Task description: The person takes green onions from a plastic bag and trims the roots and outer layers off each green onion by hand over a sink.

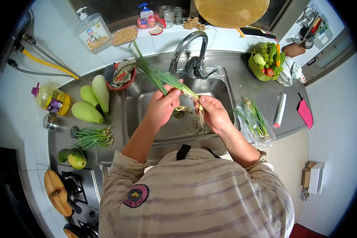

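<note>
nearest of all is the shirt (pixel 210 194), pale soft cloth with smudgy stripes and a round dark patch (pixel 136 196). beyond it, both hands work over the sink (pixel 146 133). the left hand (pixel 162 105) grasps a spring onion (pixel 189 92) along its stalk, fingers closed round it, while the right hand (pixel 213 113) pinches the same plant near its root end. so the onion hangs slantwise above the basin, its leaves pointing off to the left of the tap (pixel 204 41).

i'd say the step in hand is stripping old skin from the root end; pale scraps (pixel 182 108) lie by the drain. the next move, to my mind, calls for a steady left hold and a light tug from the right, as the stem looks slick and easily torn.

the leaves are long and slender, the roots (pixel 201 117) a wispy, stringy tuft. on the steel counter (pixel 281 93), to the left, a neat green bundle (pixel 93 137) lies near smooth, plump gourds (pixel 86 112); to the right, straggly ones sit in a crinkled clear bag (pixel 263 137).
</note>
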Tool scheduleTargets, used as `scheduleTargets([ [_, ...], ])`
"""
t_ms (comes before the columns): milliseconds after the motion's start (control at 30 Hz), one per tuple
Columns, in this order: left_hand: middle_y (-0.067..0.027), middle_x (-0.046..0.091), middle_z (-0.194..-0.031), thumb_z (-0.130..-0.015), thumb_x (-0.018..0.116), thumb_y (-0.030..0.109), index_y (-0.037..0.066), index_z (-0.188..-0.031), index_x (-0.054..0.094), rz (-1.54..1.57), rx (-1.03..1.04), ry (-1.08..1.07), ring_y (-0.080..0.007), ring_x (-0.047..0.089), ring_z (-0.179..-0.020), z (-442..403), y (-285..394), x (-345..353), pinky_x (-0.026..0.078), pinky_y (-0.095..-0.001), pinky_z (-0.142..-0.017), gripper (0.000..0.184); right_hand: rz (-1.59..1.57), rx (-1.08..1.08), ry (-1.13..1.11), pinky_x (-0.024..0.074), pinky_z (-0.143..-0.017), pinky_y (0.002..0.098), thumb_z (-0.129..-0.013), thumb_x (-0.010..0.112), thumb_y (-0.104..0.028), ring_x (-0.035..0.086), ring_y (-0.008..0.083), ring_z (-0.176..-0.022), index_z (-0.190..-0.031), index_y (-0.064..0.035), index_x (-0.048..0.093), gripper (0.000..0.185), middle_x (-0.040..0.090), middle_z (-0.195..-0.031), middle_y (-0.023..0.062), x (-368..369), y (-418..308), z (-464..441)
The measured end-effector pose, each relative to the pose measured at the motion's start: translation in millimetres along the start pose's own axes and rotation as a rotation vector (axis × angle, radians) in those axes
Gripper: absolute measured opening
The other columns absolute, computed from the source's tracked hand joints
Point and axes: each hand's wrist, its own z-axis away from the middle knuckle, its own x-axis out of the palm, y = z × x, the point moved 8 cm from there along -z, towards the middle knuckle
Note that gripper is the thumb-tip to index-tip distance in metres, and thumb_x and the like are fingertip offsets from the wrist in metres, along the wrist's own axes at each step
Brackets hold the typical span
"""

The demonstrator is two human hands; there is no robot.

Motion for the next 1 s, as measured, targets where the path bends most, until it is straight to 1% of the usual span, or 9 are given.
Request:
scheduleTargets([
  [133,-0.0014,0.050,-0.077,-0.086,0.049,0.002,-0.004,-0.106,0.052,-0.108,0.006,-0.049,-0.0057,0.037,-0.057,3.1,10.5,-14.6,0.031,-0.0207,-0.052,0.021,0.098,0.216,-0.050,0.0406,-0.061,0.0189,-0.093,0.047,-0.022,0.049,0.0054,-0.067,-0.101,0.0012,0.060,0.028,0.059,-0.080,0.0002,16.2,23.1,-1.9],
  [267,0.0000,0.050,-0.073,-0.085,0.053,0.002,-0.003,-0.101,0.054,-0.168,0.041,-0.023,-0.0047,0.035,-0.053,8.4,18.7,-31.6,0.028,-0.0197,-0.047,0.017,0.138,0.200,-0.061,0.0412,-0.064,0.0186,-0.092,0.049,-0.021,0.050,0.0052,-0.071,-0.102,0.0010,0.060,0.027,0.060,-0.082,0.0003,27.0,27.3,-9.4],
  [433,0.0001,0.049,-0.072,-0.084,0.052,0.002,-0.001,-0.097,0.053,-0.247,0.036,-0.054,-0.0048,0.035,-0.052,11.3,21.1,-30.7,0.028,-0.0197,-0.047,0.014,0.648,-0.282,0.054,0.0430,-0.069,0.0209,-0.087,0.058,-0.017,0.053,0.0060,-0.075,-0.101,0.0010,0.060,0.022,0.062,-0.079,0.0002,47.2,-5.9,-25.2],
  [567,0.0022,0.046,-0.068,-0.084,0.055,0.003,0.002,-0.091,0.055,-0.270,0.016,-0.032,-0.0029,0.034,-0.052,8.5,17.1,-37.3,0.026,-0.0191,-0.046,0.007,0.650,-0.332,0.117,0.0433,-0.068,0.0211,-0.085,0.060,-0.015,0.054,0.0067,-0.072,-0.098,0.0005,0.061,0.019,0.062,-0.075,-0.0001,42.4,-4.4,-37.5],
  [700,0.0022,0.045,-0.067,-0.084,0.056,0.004,0.002,-0.090,0.055,-0.182,0.011,0.018,-0.0031,0.033,-0.051,3.2,20.0,-51.7,0.026,-0.0185,-0.045,0.007,0.251,-0.170,0.245,0.0431,-0.068,0.0210,-0.085,0.058,-0.010,0.055,0.0082,-0.071,-0.099,-0.0015,0.061,0.017,0.063,-0.078,0.0006,7.0,12.8,-49.5],
  [767,0.0022,0.046,-0.068,-0.084,0.056,0.004,0.002,-0.090,0.055,-0.194,0.007,0.005,-0.0031,0.033,-0.051,0.9,20.9,-54.1,0.026,-0.0183,-0.045,0.007,0.804,-0.472,0.444,0.0433,-0.069,0.0219,-0.084,0.055,-0.006,0.056,0.0101,-0.075,-0.100,-0.0006,0.061,0.018,0.063,-0.085,0.0031,11.7,-16.0,-38.4],
  [833,0.0021,0.047,-0.068,-0.084,0.056,0.005,0.003,-0.090,0.055,-0.206,0.001,-0.008,-0.0031,0.034,-0.051,-2.0,20.1,-54.2,0.026,-0.0181,-0.045,0.007,0.961,-0.569,0.419,0.0433,-0.071,0.0232,-0.082,0.053,-0.003,0.056,0.0121,-0.079,-0.100,-0.0001,0.060,0.020,0.062,-0.091,0.0052,18.9,-28.7,-35.9],
  [900,0.0020,0.050,-0.070,-0.084,0.057,0.004,0.003,-0.090,0.055,-0.235,-0.026,-0.037,-0.0025,0.036,-0.051,-3.9,16.9,-50.7,0.027,-0.0180,-0.044,0.007,0.623,-0.363,0.236,0.0433,-0.071,0.0238,-0.081,0.058,-0.004,0.056,0.0102,-0.079,-0.098,-0.0006,0.061,0.018,0.062,-0.091,0.0046,15.2,-13.5,-44.3],
  [1000,0.0024,0.052,-0.071,-0.083,0.058,0.004,0.004,-0.091,0.055,-0.251,-0.001,-0.062,-0.0019,0.037,-0.052,-7.2,15.3,-41.2,0.027,-0.0178,-0.044,0.008,0.760,-0.453,0.101,0.0434,-0.068,0.0218,-0.080,0.062,-0.006,0.055,0.0071,-0.076,-0.096,-0.0005,0.062,0.017,0.063,-0.087,0.0028,49.6,-26.1,-40.9],
])
